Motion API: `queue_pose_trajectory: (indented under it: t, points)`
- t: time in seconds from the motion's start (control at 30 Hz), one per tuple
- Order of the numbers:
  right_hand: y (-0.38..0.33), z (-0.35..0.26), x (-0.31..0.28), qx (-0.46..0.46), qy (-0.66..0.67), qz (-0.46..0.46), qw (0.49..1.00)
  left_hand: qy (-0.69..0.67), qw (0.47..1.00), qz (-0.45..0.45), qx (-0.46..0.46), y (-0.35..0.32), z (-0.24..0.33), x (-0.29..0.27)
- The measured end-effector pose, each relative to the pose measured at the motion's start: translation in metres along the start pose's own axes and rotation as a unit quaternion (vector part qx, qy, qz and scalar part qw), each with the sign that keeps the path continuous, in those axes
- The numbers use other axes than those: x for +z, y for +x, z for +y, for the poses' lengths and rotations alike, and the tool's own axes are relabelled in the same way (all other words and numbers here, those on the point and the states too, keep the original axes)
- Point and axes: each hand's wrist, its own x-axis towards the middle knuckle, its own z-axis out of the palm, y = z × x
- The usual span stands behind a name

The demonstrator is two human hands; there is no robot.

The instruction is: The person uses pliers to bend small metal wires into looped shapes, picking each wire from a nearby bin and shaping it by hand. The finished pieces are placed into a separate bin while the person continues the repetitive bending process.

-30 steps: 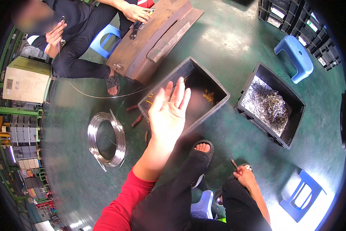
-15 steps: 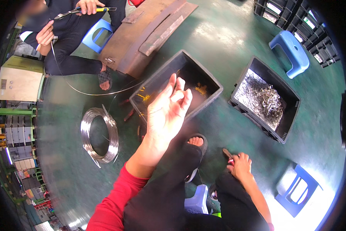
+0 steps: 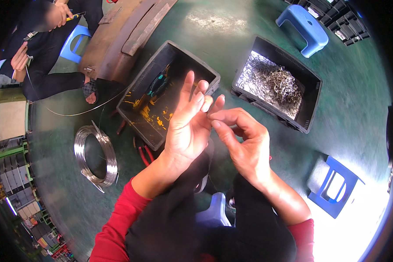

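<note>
My left hand (image 3: 188,120) is raised over the near side of a black crate (image 3: 169,43), palm turned up, fingers spread and partly bent; I see nothing in it. Against its fingers comes my right hand (image 3: 249,144), thumb and forefinger pinched together. Whatever lies in that pinch is too small to make out. Behind the right wrist shows a small red bit (image 3: 270,157), mostly hidden. The crate holds a dark tool with teal handles (image 3: 157,84) and yellow flakes (image 3: 148,112). Red-handled pliers (image 3: 146,153) lie on the floor beside it.
A wire coil (image 3: 111,157) lies at left. Another black crate (image 3: 315,105) holds bent metal pieces (image 3: 284,85). Blue stools (image 3: 308,28) stand around. At upper left a seated person (image 3: 48,65) holds yellow-handled pliers (image 3: 76,17) and a long wire (image 3: 69,114), near a brown metal block (image 3: 113,43).
My right hand has risen from beside my knee, where it held red-handled pliers, to meet my left hand. The view has shifted, and the teal-handled tool in the crate now shows.
</note>
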Motion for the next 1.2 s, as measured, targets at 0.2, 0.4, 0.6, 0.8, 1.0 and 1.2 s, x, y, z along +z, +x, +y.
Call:
queue_pose_trajectory:
  t: [0.2,0.4,0.6,0.8,1.0,1.2]
  points:
    - [0.0,0.015,-0.002,0.074,0.046,0.002,0.996,0.074,0.997,-0.014,0.035,0.002,-0.013,0.004]
    - [0.004,0.017,-0.012,0.113,0.093,0.006,0.989,0.101,0.993,-0.019,0.054,0.01,-0.023,0.007]
    - [-0.001,0.015,-0.009,0.147,0.123,0.015,0.981,0.102,0.993,-0.027,0.055,0.004,-0.024,0.006]
    - [-0.005,0.017,-0.004,0.133,0.107,0.02,0.985,0.108,0.992,-0.034,0.055,0.0,-0.02,0.004]
    - [-0.002,0.019,-0.009,0.148,0.158,0.025,0.976,0.119,0.99,-0.045,0.054,0.004,-0.024,0.003]
    - [-0.002,0.02,-0.012,0.153,0.148,0.022,0.977,0.118,0.992,-0.04,0.035,0.001,-0.027,0.003]
